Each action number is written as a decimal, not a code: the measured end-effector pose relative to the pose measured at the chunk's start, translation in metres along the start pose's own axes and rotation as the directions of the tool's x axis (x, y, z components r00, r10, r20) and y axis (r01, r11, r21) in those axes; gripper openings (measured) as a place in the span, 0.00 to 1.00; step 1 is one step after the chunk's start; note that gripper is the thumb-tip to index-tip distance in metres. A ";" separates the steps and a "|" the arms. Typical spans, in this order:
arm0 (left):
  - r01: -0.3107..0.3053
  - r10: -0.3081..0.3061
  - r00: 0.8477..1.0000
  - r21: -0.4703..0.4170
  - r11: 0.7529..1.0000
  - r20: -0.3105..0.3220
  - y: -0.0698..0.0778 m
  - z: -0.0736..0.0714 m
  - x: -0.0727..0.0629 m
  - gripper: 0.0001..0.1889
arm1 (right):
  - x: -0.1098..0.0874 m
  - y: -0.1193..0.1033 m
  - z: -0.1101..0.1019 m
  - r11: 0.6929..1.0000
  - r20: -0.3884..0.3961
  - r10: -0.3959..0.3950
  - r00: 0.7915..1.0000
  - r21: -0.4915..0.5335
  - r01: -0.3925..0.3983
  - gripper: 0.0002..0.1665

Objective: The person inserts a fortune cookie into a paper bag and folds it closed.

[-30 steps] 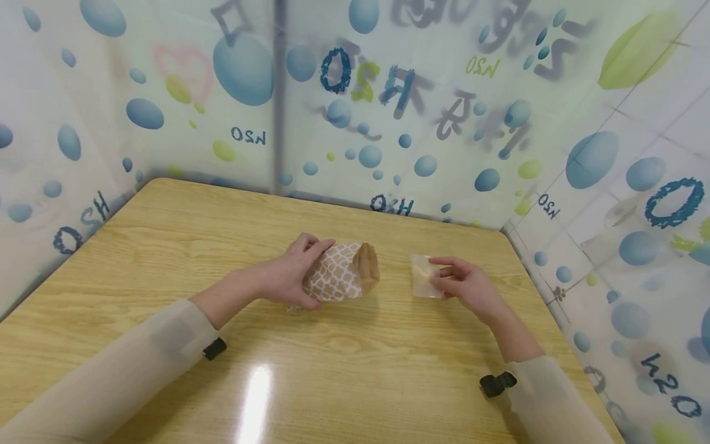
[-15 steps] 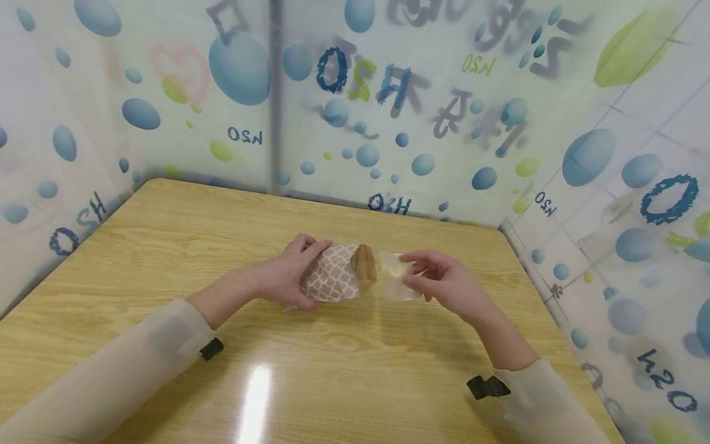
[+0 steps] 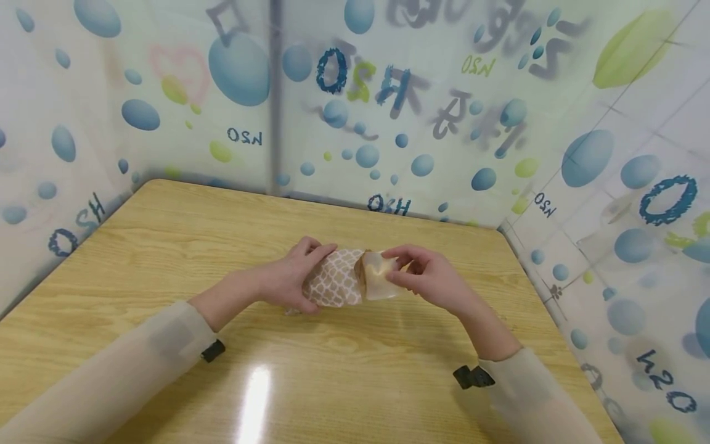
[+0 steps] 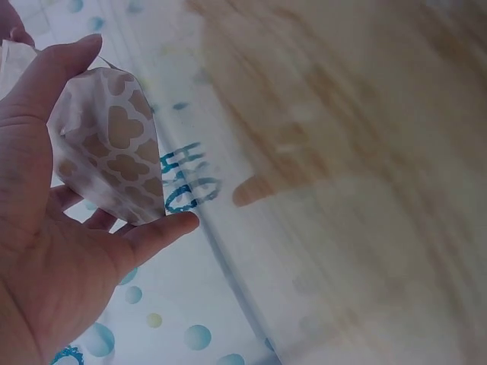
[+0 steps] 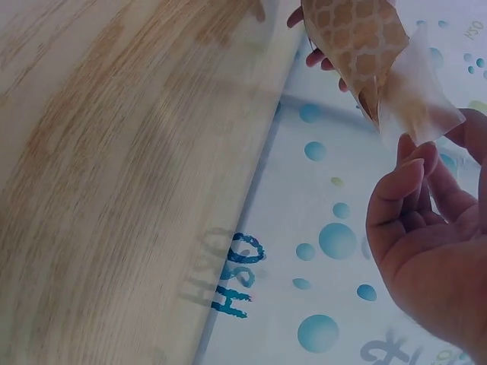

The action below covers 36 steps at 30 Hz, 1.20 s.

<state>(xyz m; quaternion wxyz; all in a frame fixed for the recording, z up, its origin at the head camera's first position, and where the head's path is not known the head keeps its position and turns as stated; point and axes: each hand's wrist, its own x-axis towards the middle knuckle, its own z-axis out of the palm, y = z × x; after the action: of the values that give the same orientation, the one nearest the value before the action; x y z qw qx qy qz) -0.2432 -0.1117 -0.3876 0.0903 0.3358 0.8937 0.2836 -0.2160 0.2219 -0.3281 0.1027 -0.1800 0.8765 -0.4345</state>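
Note:
A brown paper bag (image 3: 334,280) with a white lattice pattern lies on its side at the middle of the table, its mouth facing right. My left hand (image 3: 288,277) grips it around the closed end, thumb on the near side and fingers over the far side. In my right hand (image 3: 435,277), thumb and fingers pinch a small translucent packet (image 3: 380,275) with something pale yellow inside. The packet's left edge is at the bag's mouth. In the right wrist view the packet (image 5: 418,95) overlaps the bag's opening (image 5: 369,99).
The wood-grain table (image 3: 333,382) has a glossy light streak near its front. Curtain-like walls (image 3: 344,154) with blue and green drops enclose its back and both sides. Black straps (image 3: 473,377) sit at both wrists, over pale sleeves.
My right hand has moved left with the packet, from a gap right of the bag up to its mouth. The left hand stays on the bag, almost still.

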 end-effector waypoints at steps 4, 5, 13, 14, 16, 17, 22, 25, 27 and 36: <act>-0.010 0.010 1.000 0.004 1.000 0.005 0.003 0.000 0.001 0.68 | 0.002 -0.002 0.002 1.000 -0.025 -0.023 0.999 -0.011 0.022 0.21; -0.010 0.010 1.000 0.002 1.000 0.006 0.004 0.000 0.001 0.69 | 0.002 -0.003 0.003 0.999 -0.031 -0.030 0.999 -0.014 0.030 0.20; -0.007 0.007 1.000 -0.016 1.000 0.002 0.006 0.001 0.001 0.69 | 0.005 -0.005 0.011 0.997 -0.084 -0.059 0.995 -0.044 0.055 0.19; -0.009 0.009 1.000 -0.016 1.000 0.000 0.006 0.001 0.001 0.69 | 0.005 -0.005 0.012 0.997 -0.087 -0.060 0.994 -0.050 0.056 0.19; -0.010 0.010 1.000 -0.019 1.000 -0.003 0.006 0.001 0.001 0.69 | 0.005 -0.006 0.013 0.996 -0.084 -0.068 0.994 -0.063 0.063 0.20; -0.011 0.011 1.000 -0.020 1.000 -0.003 0.005 0.001 0.001 0.69 | 0.005 -0.006 0.013 0.995 -0.082 -0.073 0.994 -0.073 0.067 0.20; -0.010 0.010 1.000 -0.021 1.000 -0.005 0.005 0.000 0.000 0.69 | 0.005 -0.007 0.010 0.989 -0.091 -0.105 0.990 -0.115 0.094 0.20; -0.007 0.007 1.000 -0.023 1.000 -0.009 0.005 -0.001 0.000 0.69 | 0.005 -0.009 0.010 0.989 -0.104 -0.105 0.989 -0.120 0.092 0.20; -0.007 0.006 1.000 -0.020 1.000 -0.010 0.005 0.000 0.000 0.69 | 0.005 -0.010 0.011 0.989 -0.107 -0.103 0.989 -0.113 0.090 0.20; 0.003 -0.003 1.000 -0.022 1.000 -0.007 0.004 0.000 0.002 0.69 | 0.004 -0.007 0.017 0.988 -0.107 -0.134 0.985 -0.087 0.125 0.19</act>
<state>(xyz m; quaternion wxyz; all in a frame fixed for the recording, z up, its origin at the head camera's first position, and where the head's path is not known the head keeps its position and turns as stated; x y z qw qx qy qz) -0.2423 -0.1075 -0.3852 0.0910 0.3325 0.8914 0.2943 -0.2126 0.2035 -0.3328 0.0171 -0.2159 0.8839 -0.4146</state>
